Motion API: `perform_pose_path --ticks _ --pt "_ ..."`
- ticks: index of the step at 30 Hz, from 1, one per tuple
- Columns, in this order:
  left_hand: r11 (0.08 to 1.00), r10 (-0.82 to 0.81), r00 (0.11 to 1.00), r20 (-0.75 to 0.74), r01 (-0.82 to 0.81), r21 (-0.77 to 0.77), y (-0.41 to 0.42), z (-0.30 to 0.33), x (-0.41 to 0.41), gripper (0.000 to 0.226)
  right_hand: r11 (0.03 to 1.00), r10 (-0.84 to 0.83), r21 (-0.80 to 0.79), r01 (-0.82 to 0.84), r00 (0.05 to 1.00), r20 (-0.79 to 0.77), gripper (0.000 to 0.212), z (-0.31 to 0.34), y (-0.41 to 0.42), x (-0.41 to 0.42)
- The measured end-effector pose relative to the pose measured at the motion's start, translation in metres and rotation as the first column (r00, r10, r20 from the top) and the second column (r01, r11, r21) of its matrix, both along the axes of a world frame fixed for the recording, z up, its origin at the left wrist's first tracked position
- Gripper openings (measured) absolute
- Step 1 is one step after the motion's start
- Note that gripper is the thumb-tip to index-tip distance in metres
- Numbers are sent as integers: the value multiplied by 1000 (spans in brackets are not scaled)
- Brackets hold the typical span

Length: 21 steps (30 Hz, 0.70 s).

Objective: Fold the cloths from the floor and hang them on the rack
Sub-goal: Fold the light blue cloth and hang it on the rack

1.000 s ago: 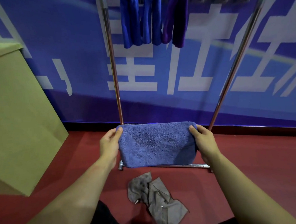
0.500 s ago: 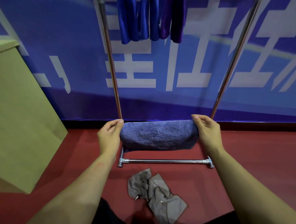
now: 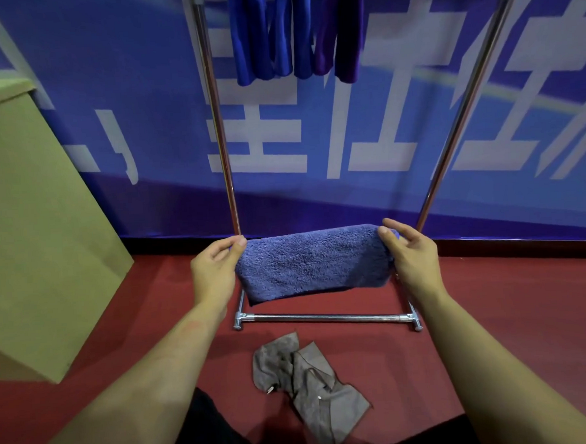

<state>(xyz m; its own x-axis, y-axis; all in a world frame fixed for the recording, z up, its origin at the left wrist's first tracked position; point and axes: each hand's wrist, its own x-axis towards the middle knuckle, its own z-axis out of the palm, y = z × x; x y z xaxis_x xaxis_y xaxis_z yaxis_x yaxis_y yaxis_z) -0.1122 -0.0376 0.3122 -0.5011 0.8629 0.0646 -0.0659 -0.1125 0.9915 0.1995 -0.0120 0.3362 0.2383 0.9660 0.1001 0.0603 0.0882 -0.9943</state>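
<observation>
Both hands hold a folded towel (image 3: 313, 263) in the air before the rack (image 3: 325, 317): the left hand (image 3: 214, 273) pinches its left end, the right hand (image 3: 412, 254) its right end. Three blue cloths (image 3: 295, 29) already hang from the rack's top bar. A grey cloth (image 3: 310, 382) lies crumpled on the floor (image 3: 513, 311) near the rack's base, not yet folded. The towel in hand looks ready to hang, so roughly two cloths remain.

Red floor (image 3: 513, 311): lying on it, a crumpled grey cloth (image 3: 308, 385), just in front of the rack's base. Standing on it, the chrome rack (image 3: 325, 317), its lower crossbar running left to right near the blue wall. Sitting on it at the left, a tan cardboard box (image 3: 34, 220), well apart from the cloth.
</observation>
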Motion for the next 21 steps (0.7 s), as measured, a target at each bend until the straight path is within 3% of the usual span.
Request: perform_pose_path --ticks 8,15,21 --pt "995 42 999 9 -43 93 -3 15 8 15 997 22 80 -20 999 -31 25 10 -6 1" --pt "987 47 982 -186 -17 158 -4 22 9 22 992 -6 121 19 995 -103 35 15 -7 1" --pt "987 -81 979 -187 105 123 -4 21 9 46 994 72 89 -68 996 -46 49 12 -4 5"
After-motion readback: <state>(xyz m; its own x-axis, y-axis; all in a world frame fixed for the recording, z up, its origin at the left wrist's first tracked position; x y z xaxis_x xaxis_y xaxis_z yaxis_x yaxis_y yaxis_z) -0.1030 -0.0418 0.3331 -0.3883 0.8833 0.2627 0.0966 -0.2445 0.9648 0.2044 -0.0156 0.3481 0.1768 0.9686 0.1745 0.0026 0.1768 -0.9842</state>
